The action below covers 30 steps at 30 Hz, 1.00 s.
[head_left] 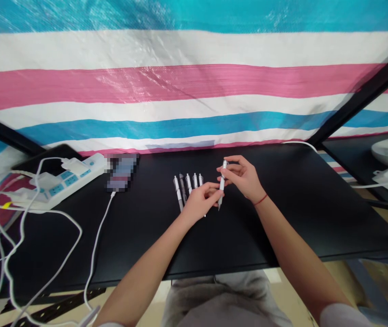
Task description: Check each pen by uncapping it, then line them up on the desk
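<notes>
A person seated at a black table [282, 218] holds a white pen [222, 184] upright over the tabletop, both hands closed on it: the right hand [243, 177] pinches the upper half of the barrel between thumb and fingers, while the left hand [201, 200] grips the lower end, near the tip that points down toward the table. A thin red cord [261, 199] circles the right wrist. Just beside the left hand, toward the far edge, a row of pens [189, 184] lies side by side on the table, partly hidden by the knuckles. At the far left of the table sits a white power strip [67, 179] with plugs in it, trailing a tangle of white cables [44, 218]; near it lies a phone [122, 172], blurred out, with one cable plugged in. A tarp [180, 81] striped pink, white and blue hangs behind the table.
</notes>
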Each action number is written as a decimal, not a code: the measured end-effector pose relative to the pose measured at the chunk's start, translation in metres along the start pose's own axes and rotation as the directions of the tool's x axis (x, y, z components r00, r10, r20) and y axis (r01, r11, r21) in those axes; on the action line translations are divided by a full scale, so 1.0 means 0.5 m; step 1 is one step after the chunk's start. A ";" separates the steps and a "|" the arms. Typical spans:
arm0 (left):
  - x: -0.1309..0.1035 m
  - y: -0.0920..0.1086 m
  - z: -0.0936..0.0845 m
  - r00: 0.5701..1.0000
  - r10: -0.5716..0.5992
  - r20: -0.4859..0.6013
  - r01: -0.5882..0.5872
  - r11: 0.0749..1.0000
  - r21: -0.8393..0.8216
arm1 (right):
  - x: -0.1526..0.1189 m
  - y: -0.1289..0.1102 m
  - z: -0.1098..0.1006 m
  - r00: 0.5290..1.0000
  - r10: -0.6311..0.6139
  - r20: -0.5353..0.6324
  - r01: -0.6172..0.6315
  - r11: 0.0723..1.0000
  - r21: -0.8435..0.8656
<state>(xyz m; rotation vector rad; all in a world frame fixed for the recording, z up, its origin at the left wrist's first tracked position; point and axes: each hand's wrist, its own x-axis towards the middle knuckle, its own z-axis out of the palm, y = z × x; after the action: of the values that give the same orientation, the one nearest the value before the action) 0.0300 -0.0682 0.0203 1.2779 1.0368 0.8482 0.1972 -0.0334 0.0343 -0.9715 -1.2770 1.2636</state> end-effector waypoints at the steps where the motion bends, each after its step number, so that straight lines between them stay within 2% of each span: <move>1: 0.000 -0.001 0.000 1.000 0.008 -0.009 -0.008 1.000 0.007 | 0.000 0.000 0.000 1.000 0.000 0.003 0.000 1.000 0.007; 12: -0.001 -0.007 0.006 1.000 0.026 -0.010 -0.026 1.000 0.010 | -0.001 -0.004 -0.003 0.999 -0.002 0.038 0.002 1.000 -0.015; 30: -0.002 -0.006 0.008 1.000 0.023 0.017 -0.022 0.999 -0.032 | 0.001 0.001 -0.003 1.000 -0.010 0.002 0.010 1.000 -0.007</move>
<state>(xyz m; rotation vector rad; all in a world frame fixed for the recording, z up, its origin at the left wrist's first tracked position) 0.0334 -0.0709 0.0173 1.2702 0.9932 0.8665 0.1985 -0.0329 0.0337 -0.9680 -1.2874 1.2535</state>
